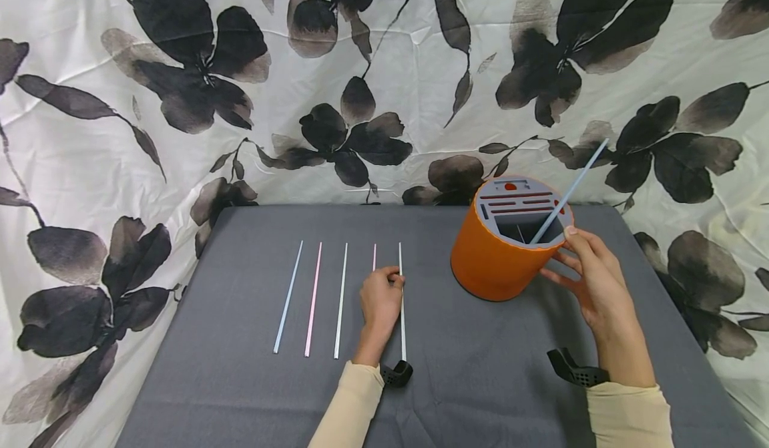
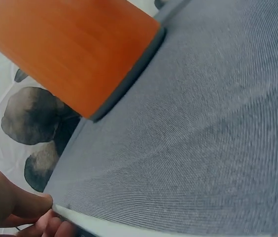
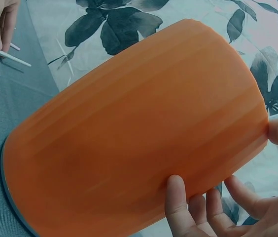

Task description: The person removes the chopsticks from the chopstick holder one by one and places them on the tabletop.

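My left hand (image 1: 381, 301) pinches a thin white stick (image 1: 403, 324) near its far end, over the grey table. In the left wrist view, thumb and fingertips meet on the end of that stick (image 2: 99, 224). Just left of it, a pink stick (image 1: 374, 256) is partly hidden by the hand. My right hand (image 1: 603, 294) touches the right side of an orange round knife block (image 1: 498, 264) with spread fingers, the thumb by the rim in the right wrist view. A light blue stick (image 1: 573, 186) leans out of the block's large front compartment.
Left of my left hand lie a blue stick (image 1: 289, 296), a pink stick (image 1: 313, 299) and a white stick (image 1: 340, 301), spaced apart. The block's top has several narrow slots. A floral cloth (image 1: 420, 101) hangs behind the grey-covered table (image 1: 240, 394).
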Demonstrator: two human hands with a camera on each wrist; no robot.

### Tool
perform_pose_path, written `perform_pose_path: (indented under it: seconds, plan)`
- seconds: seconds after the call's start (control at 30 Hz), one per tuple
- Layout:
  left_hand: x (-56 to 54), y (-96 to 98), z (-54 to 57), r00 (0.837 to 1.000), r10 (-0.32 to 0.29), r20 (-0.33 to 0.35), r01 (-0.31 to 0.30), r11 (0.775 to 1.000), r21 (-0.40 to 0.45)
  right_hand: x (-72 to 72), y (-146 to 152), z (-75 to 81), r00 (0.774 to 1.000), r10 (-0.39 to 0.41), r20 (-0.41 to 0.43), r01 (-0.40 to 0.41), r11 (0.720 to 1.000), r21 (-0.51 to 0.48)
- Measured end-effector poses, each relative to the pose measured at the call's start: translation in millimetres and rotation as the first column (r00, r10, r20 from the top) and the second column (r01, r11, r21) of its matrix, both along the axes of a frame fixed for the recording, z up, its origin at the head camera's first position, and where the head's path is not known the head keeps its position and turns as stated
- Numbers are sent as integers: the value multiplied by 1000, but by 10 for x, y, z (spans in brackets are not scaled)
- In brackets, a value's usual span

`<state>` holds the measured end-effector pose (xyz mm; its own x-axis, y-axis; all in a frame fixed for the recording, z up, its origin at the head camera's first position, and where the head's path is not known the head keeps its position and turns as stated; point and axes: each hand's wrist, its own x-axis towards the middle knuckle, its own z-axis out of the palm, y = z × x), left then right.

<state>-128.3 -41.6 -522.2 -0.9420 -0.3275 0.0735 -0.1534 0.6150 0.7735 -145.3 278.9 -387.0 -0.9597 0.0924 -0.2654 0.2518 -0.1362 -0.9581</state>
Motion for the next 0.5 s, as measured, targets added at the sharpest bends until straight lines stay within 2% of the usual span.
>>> perform_pose_path:
  seconds: [0.23,0.5]
  plan:
    - [-15,31,-19,1000,-4,-22,2,995,-101,6,6,-11,1000,5,-1,-5,1000,1]
    - [-35,51,-28,1000,-5,-15,3,990,-141,7,10,-19,1000,3,-3,-3,1000,4]
